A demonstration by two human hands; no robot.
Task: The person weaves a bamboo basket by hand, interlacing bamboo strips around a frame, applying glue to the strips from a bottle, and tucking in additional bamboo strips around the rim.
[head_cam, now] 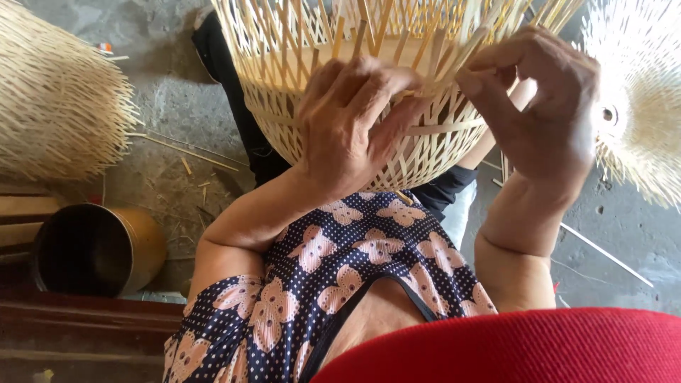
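Basket (340, 106) of pale woven bamboo strips sits on the person's lap, against the flowered dress (340, 269). Left hand (355, 120) lies curled over its wall, fingers pressing the weave. Right hand (546, 106) pinches upright strips at the rim. A metal can (92, 248) lies left on the concrete floor (170, 106), near another strip bundle (57, 92).

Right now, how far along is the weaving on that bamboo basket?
The pale open-weave bamboo basket has its rounded body already woven. In hand: the left hand and right hand pinch strips at the upper edge. Left: loose strip ends stick out above the weave, so the rim looks unfinished.
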